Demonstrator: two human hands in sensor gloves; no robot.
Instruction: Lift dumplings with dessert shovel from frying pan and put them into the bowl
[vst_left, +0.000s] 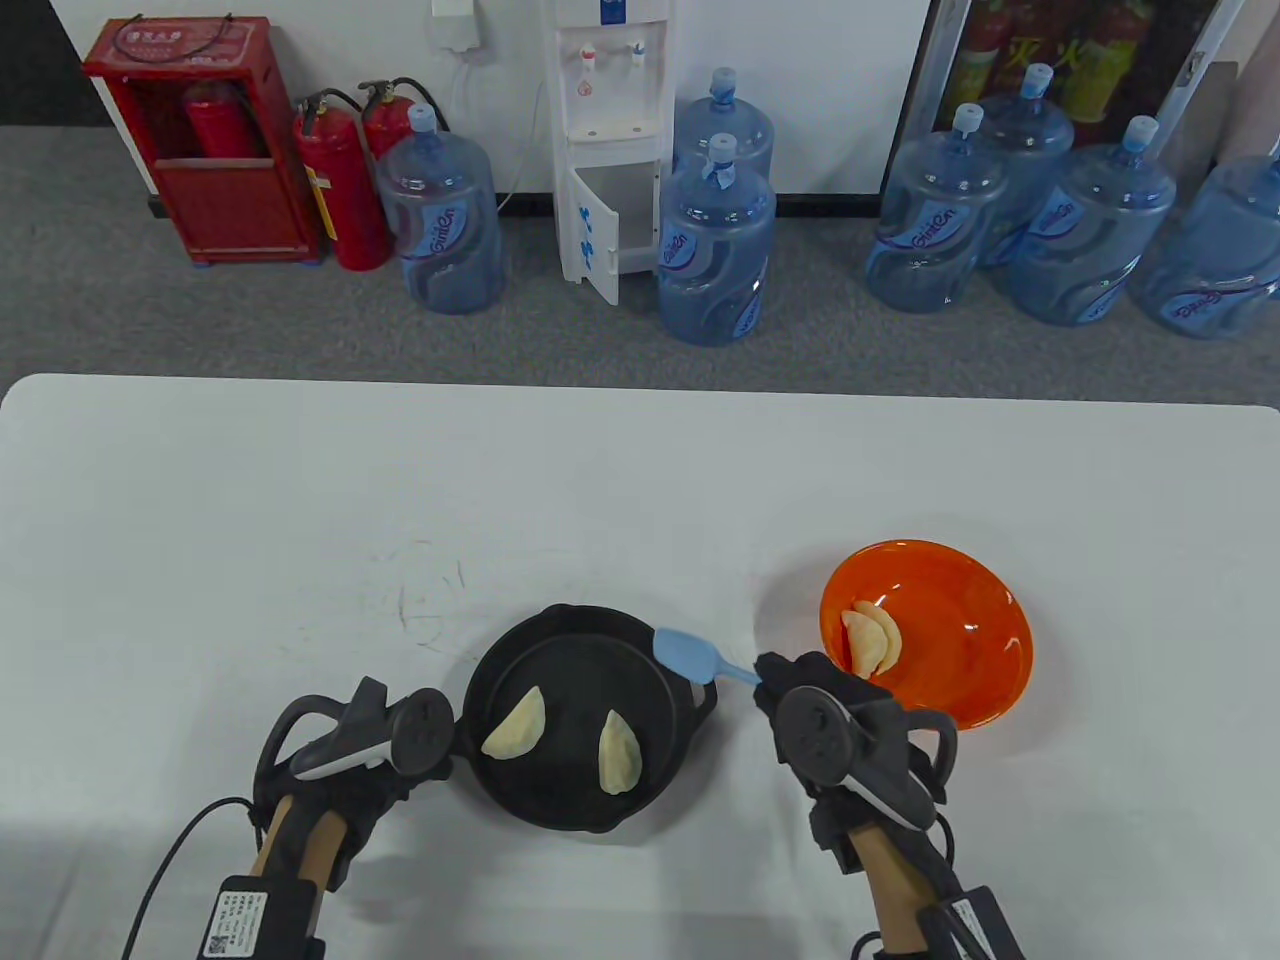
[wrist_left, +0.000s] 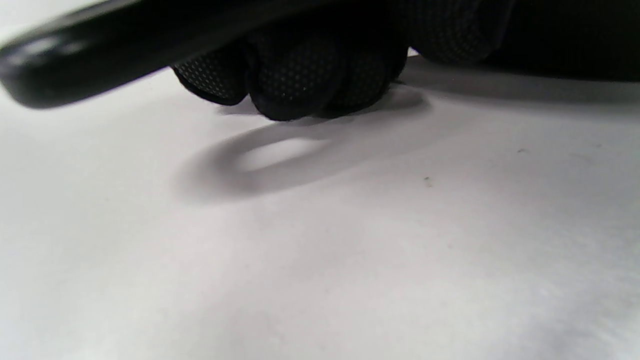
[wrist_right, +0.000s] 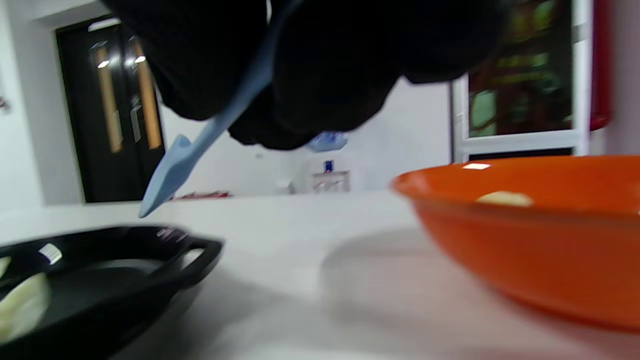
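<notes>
With our left hand (vst_left: 375, 745) gripping the black cast-iron frying pan (vst_left: 585, 716) at nine o'clock, our right fingers (vst_left: 790, 672) pinched the light-blue silicone dessert shovel (vst_left: 690, 657), its empty blade over the pan's two o'clock rim, above two soft, likely slippery pale dumplings (vst_left: 565, 745) best scooped from underneath.

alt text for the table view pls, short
A gloved right hand holds a light blue dessert shovel over the right rim of a black frying pan containing two dumplings. The left hand grips the pan's handle, and an orange bowl to the right holds two more dumplings.
</notes>
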